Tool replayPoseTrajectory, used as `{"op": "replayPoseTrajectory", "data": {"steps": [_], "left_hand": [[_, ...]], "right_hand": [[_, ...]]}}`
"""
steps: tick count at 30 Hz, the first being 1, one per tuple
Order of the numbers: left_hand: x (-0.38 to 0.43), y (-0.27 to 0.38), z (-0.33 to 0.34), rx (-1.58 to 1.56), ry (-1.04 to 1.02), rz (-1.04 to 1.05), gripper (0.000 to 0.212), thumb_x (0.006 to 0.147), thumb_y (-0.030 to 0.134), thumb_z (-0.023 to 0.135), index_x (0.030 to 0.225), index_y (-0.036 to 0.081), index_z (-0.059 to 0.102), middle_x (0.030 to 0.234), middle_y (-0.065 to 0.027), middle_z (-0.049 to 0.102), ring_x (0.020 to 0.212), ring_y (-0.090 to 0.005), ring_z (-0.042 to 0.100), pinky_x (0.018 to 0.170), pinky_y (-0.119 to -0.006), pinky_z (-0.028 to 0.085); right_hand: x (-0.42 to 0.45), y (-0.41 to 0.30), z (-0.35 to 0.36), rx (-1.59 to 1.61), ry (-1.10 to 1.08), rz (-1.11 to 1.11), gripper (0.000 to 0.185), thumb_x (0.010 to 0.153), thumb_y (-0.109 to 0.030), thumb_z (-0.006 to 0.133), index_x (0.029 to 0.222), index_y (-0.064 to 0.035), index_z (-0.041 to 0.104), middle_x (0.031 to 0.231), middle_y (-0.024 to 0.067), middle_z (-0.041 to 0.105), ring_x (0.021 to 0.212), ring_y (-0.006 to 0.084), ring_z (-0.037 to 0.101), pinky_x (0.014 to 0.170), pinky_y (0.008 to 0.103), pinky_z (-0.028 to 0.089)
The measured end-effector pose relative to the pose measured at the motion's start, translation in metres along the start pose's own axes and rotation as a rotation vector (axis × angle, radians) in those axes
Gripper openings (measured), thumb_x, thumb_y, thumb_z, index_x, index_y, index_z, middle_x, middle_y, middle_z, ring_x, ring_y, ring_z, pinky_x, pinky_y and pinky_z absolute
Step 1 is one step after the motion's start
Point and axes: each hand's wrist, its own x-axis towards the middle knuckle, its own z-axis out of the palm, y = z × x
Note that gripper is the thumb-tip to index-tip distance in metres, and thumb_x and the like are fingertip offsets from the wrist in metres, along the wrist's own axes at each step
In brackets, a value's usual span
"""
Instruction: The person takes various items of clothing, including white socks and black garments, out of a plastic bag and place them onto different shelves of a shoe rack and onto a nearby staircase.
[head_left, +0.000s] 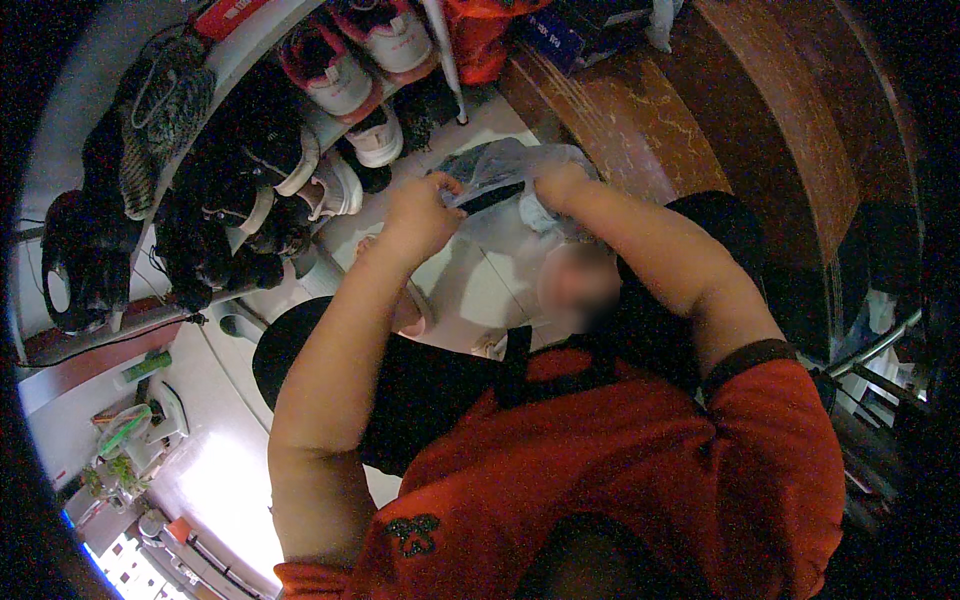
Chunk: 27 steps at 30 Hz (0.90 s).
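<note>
A translucent plastic bag (499, 161) is stretched between my two hands above the tiled floor. My left hand (431, 214) grips its edge on the left side of the view, with the thumb and fingers pinched together. On the right side, my right hand (562, 187) is closed on the bag's other edge, its fingers partly hidden. Between the hands a dark opening or dark item shows at the bag; which one cannot be told. A bunched pale part of the bag hangs under my right hand.
A shoe rack at the upper left holds white-and-red sneakers (326, 71), dark shoes and a grey knitted item (165, 97). Wooden stairs (637, 112) rise at the right, with a dark blue box (551, 37) on them. A black cable (112, 349) runs along the rack's lower left.
</note>
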Motion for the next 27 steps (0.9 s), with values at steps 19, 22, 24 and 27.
{"op": "replayPoseTrajectory", "data": {"steps": [19,22,24,27], "left_hand": [[0.020,-0.013,0.005,-0.728,0.228,-0.160,0.018,0.075,0.013,0.051,0.084,-0.001,0.056,0.057,-0.0070,0.054,0.047,-0.0123,0.051,0.046,-0.025,0.040],[0.023,-0.005,-0.002,-0.738,0.210,-0.157,0.017,0.075,0.013,0.051,0.083,-0.001,0.056,0.057,-0.0065,0.054,0.046,-0.0118,0.051,0.045,-0.025,0.040],[0.022,0.001,-0.005,-0.703,0.198,-0.156,0.016,0.075,0.012,0.051,0.082,-0.001,0.057,0.056,-0.0066,0.054,0.045,-0.0118,0.050,0.044,-0.025,0.039],[0.028,-0.002,-0.001,-0.758,0.191,-0.125,0.015,0.075,0.012,0.052,0.080,-0.002,0.057,0.056,-0.0070,0.054,0.044,-0.0119,0.050,0.043,-0.025,0.039]], "right_hand": [[0.040,-0.024,0.059,0.155,-0.103,-0.036,0.026,0.070,-0.009,0.045,0.095,-0.0033,0.050,0.090,0.0166,0.053,0.086,0.0305,0.051,0.075,0.0364,0.041],[0.056,-0.007,0.057,0.133,-0.070,0.008,0.026,0.070,-0.007,0.045,0.095,-0.0029,0.049,0.092,0.0167,0.052,0.088,0.0307,0.050,0.075,0.0362,0.041],[0.064,0.000,0.055,0.116,-0.062,0.023,0.026,0.069,-0.006,0.046,0.095,-0.0027,0.048,0.093,0.0167,0.051,0.088,0.0308,0.050,0.076,0.0361,0.040],[0.068,0.008,0.052,0.090,-0.060,0.027,0.027,0.069,-0.004,0.046,0.095,-0.0023,0.047,0.094,0.0168,0.050,0.090,0.0309,0.049,0.077,0.0359,0.040]]}}
